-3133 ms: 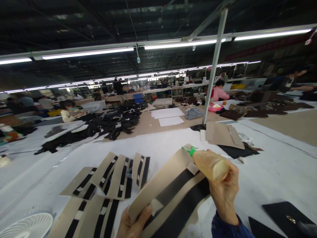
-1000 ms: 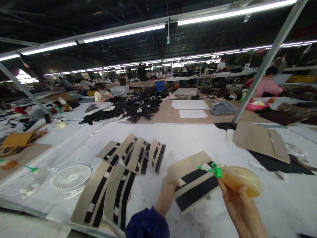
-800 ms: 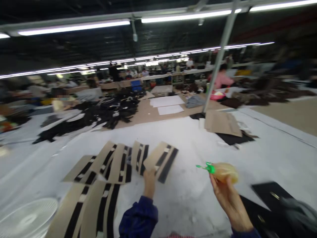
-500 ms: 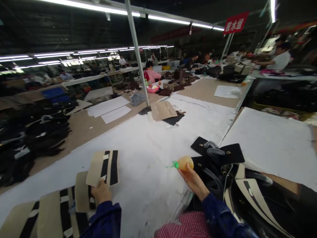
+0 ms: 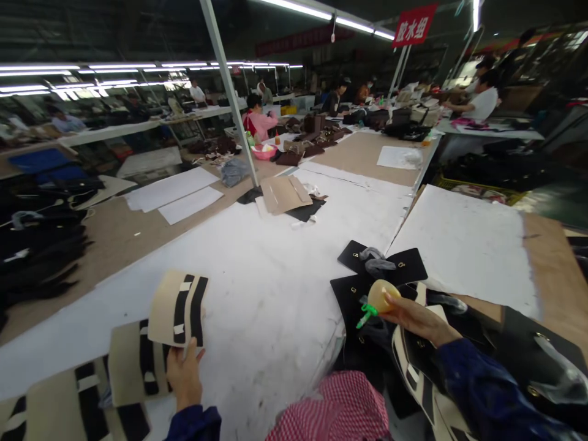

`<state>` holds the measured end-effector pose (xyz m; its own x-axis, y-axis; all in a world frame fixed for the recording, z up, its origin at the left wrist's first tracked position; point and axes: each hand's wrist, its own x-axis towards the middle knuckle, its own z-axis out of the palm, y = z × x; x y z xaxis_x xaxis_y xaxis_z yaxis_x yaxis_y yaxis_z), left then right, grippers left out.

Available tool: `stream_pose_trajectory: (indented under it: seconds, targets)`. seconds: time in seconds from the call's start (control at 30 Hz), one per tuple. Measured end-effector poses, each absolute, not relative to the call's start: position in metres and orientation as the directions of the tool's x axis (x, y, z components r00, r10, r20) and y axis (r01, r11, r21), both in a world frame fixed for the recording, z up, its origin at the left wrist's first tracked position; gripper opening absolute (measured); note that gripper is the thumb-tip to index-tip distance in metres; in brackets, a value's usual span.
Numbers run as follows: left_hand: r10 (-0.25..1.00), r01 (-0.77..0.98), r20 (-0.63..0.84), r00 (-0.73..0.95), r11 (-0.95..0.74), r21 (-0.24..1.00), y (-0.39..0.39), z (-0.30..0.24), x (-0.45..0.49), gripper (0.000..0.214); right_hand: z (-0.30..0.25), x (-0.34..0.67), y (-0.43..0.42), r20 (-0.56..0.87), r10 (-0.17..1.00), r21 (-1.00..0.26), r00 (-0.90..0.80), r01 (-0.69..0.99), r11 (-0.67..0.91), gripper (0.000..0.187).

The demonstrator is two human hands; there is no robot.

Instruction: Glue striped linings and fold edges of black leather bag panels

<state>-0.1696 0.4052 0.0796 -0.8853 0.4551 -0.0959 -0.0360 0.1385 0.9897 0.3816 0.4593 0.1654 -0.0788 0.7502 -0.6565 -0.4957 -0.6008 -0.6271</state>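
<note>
My left hand (image 5: pixel 184 373) is at the lower edge of a beige panel with black strips (image 5: pixel 177 309), its thumb and fingers closed on that edge. More striped beige panels (image 5: pixel 55 404) lie overlapped to the left, partly behind my sleeve. My right hand (image 5: pixel 420 320) grips a yellowish squeeze bottle (image 5: pixel 383 296), its green nozzle tilted down to the left. Beneath and around the bottle are black pieces with small gold fittings (image 5: pixel 346 294) and greyish wrapped straps. Beige-and-black pieces (image 5: pixel 413 361) lie below my right forearm.
A white-covered table (image 5: pixel 257 275) spreads ahead. Brown sheets (image 5: pixel 285 193) lie beside a metal post (image 5: pixel 229 92). A dark pile (image 5: pixel 37 245) is at left. Several people work at tables farther back, one in pink (image 5: pixel 261 122). Red checked cloth (image 5: pixel 335 407) shows at the bottom.
My right hand has carried the bottle rightward over the black pieces, and its nozzle now points more downward. My left hand remains at the beige panel. The view has turned slightly right.
</note>
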Motion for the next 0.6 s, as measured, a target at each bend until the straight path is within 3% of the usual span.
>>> stream_pose_trajectory:
  seconds: [0.1, 0.27, 0.43, 0.6]
  targets:
    - [0.469, -0.182, -0.245, -0.848, 0.177, 0.967, 0.385, 0.060, -0.151, 0.036, 0.157, 0.381, 0.455, -0.721, 0.679, -0.591, -0.135, -0.391, -0.706, 0.034]
    - [0.451, -0.293, -0.356, -0.819, 0.205, 0.934, 0.358, 0.042, -0.124, 0.033, 0.142, 0.358, 0.462, -0.724, 0.661, -0.576, -0.198, -0.355, -0.737, 0.033]
    - [0.568, -0.301, -0.379, -0.730, 0.229, 0.925, 0.347, 0.056, -0.108, 0.031, 0.166, 0.325, 0.487, -0.587, 0.775, -0.604, -0.235, -0.510, -0.612, 0.040]
    - [0.702, -0.261, -0.325, -0.634, 0.201, 0.944, 0.358, 0.086, -0.094, 0.052, 0.213, 0.277, 0.513, -0.395, 0.871, -0.578, -0.294, -0.657, -0.484, 0.050]
